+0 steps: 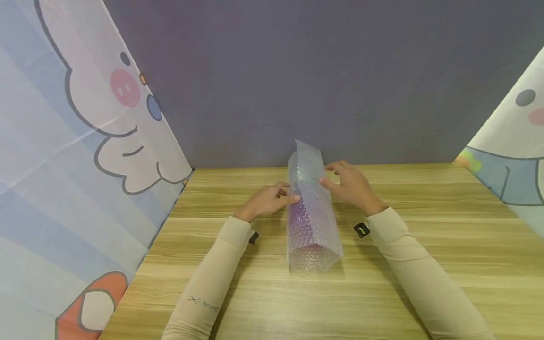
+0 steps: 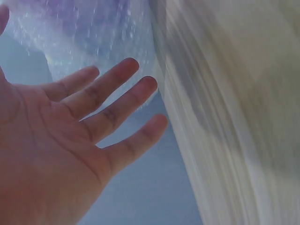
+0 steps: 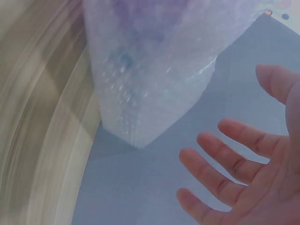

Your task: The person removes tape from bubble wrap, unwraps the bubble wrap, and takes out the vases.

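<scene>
A sheet of clear bubble wrap (image 1: pixel 316 208) is rolled into a loose tube around something purple (image 1: pixel 300 219), whose kind is hidden by the wrap. The tube lies lengthwise on the table, its near end a gaping hollow and a loose flap standing up at the far end. At its left side is my left hand (image 1: pixel 268 200), thumb tip overlapping the wrap in the head view; in the left wrist view its fingers (image 2: pixel 117 115) are spread. My right hand (image 1: pixel 352 185) is by the right edge, thumb tip right at the plastic, its fingers (image 3: pixel 215 176) loosely extended in the right wrist view.
The wood-grain table (image 1: pixel 263 293) ends at a grey upright panel (image 1: pixel 272 80) behind the tube. Cartoon-printed curtains (image 1: pixel 51 212) hang at the left and right. A small black device (image 1: pixel 361 230) shows by the right cuff.
</scene>
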Demonstrator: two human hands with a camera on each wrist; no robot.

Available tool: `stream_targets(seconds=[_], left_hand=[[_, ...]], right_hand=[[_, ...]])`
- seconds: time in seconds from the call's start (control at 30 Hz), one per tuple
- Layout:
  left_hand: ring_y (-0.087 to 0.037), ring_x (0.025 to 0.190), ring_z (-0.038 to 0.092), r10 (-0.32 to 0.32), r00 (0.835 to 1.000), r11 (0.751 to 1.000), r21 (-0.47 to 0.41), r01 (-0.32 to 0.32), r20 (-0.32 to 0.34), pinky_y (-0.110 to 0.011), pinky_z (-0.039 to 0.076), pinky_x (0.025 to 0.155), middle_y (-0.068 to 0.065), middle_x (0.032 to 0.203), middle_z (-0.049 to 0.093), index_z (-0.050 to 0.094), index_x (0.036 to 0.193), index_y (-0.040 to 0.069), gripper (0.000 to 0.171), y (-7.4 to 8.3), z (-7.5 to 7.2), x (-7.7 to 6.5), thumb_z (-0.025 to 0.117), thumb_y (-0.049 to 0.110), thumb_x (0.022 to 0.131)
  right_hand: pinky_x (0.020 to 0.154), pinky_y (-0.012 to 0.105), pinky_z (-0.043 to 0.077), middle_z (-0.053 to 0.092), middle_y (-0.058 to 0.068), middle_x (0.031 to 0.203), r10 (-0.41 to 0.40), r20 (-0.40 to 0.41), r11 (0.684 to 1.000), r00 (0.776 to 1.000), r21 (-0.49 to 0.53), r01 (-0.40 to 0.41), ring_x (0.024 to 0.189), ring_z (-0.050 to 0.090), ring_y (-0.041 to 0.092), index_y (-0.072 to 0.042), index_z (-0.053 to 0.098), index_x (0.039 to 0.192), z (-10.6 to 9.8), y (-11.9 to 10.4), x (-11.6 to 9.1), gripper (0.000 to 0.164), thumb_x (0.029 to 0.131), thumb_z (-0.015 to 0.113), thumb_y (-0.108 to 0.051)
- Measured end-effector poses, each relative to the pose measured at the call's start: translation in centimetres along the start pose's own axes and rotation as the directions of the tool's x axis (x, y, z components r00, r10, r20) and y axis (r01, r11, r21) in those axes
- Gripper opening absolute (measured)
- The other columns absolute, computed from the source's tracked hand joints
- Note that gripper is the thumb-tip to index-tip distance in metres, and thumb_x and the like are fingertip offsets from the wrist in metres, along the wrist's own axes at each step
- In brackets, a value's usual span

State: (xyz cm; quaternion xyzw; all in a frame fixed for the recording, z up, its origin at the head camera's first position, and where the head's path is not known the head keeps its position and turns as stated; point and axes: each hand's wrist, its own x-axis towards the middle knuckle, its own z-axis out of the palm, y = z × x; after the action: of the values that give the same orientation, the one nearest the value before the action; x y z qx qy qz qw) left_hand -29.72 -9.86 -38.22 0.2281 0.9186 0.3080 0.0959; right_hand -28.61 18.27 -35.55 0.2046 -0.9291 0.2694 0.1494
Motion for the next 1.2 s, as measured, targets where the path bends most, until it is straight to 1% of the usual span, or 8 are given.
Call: stream_targets(seconds=[0.1,0.27,0.47,0.57,0.67,0.8,0.97,1.2], left_hand=[[-0.032,0.124,0.063,0.002,1.0,1.0,-0.001,-0.002,-0.01,-0.051,0.052,0.103,-0.013,0.137,0.064,0.039,0.157,0.018,0.093,0.4,0.4,0.1,0.048,0.081,0.09],[-0.031,0.122,0.065,-0.01,0.999,1.0,-0.009,0.009,-0.034,-0.05,0.052,0.103,-0.012,0.134,0.066,0.04,0.157,0.019,0.092,0.7,1.0,0.2,0.048,0.082,0.089],[-0.029,0.116,0.067,0.002,0.998,1.0,-0.003,-0.002,-0.056,-0.049,0.054,0.099,-0.013,0.132,0.067,0.039,0.158,0.019,0.093,1.1,1.9,0.7,0.042,0.083,0.09],[-0.029,0.119,0.066,0.024,0.997,1.0,0.02,-0.023,-0.069,-0.05,0.054,0.1,-0.014,0.135,0.066,0.037,0.159,0.017,0.091,1.4,2.4,0.8,0.038,0.081,0.093],[-0.031,0.126,0.063,0.041,0.996,0.998,0.047,-0.037,-0.076,-0.051,0.051,0.104,-0.014,0.14,0.063,0.035,0.16,0.016,0.087,1.7,2.8,0.9,0.034,0.077,0.098],[-0.032,0.13,0.061,0.056,0.995,0.996,0.079,-0.05,-0.076,-0.052,0.049,0.108,-0.015,0.146,0.059,0.033,0.161,0.015,0.083,2.0,3.1,0.8,0.027,0.073,0.101],[-0.031,0.133,0.059,0.063,0.995,0.994,0.099,-0.055,-0.08,-0.053,0.046,0.111,-0.013,0.153,0.053,0.031,0.162,0.017,0.083,2.2,3.5,0.8,0.02,0.073,0.102],[-0.032,0.135,0.057,0.058,0.995,0.994,0.099,-0.05,-0.085,-0.055,0.045,0.112,-0.013,0.156,0.05,0.03,0.162,0.016,0.083,2.6,3.7,0.7,0.02,0.072,0.102]], right_hand=[[0.092,0.057,0.052,0.064,0.02,0.131,0.004,0.008,1.0,1.0,0.024,-0.004,0.117,0.062,0.042,-0.001,0.062,0.132,-0.1,-0.2,0.0,0.053,0.099,0.065,-0.041],[0.092,0.056,0.053,0.065,0.019,0.129,0.01,0.015,0.999,1.0,0.051,-0.011,0.115,0.064,0.041,0.001,0.062,0.131,-0.3,-0.5,-0.1,0.051,0.099,0.065,-0.039],[0.092,0.057,0.053,0.065,0.019,0.128,0.0,0.046,0.995,0.999,0.102,-0.005,0.114,0.064,0.042,0.001,0.062,0.13,-0.2,-0.9,-0.2,0.05,0.101,0.063,-0.04],[0.092,0.057,0.053,0.065,0.018,0.129,-0.004,0.047,0.993,0.999,0.121,-0.002,0.115,0.064,0.041,0.0,0.061,0.131,-0.1,-1.2,-0.3,0.051,0.101,0.063,-0.041],[0.092,0.057,0.053,0.064,0.018,0.131,-0.011,0.044,0.991,0.999,0.135,0.005,0.116,0.064,0.041,0.0,0.06,0.133,-0.1,-1.3,-0.3,0.052,0.101,0.063,-0.04],[0.093,0.057,0.053,0.064,0.017,0.133,-0.018,0.041,0.989,0.999,0.149,0.012,0.115,0.064,0.04,-0.001,0.06,0.133,-0.1,-1.6,-0.3,0.051,0.1,0.064,-0.04],[0.093,0.057,0.053,0.064,0.016,0.131,-0.029,0.027,0.985,0.999,0.168,0.024,0.114,0.064,0.038,-0.002,0.061,0.132,-0.2,-2.2,-0.2,0.05,0.099,0.066,-0.04],[0.089,0.054,0.054,0.063,0.015,0.128,-0.021,0.061,0.991,0.998,0.131,0.013,0.115,0.063,0.038,-0.004,0.061,0.133,0.0,-2.7,-0.4,0.053,0.095,0.07,-0.039]])
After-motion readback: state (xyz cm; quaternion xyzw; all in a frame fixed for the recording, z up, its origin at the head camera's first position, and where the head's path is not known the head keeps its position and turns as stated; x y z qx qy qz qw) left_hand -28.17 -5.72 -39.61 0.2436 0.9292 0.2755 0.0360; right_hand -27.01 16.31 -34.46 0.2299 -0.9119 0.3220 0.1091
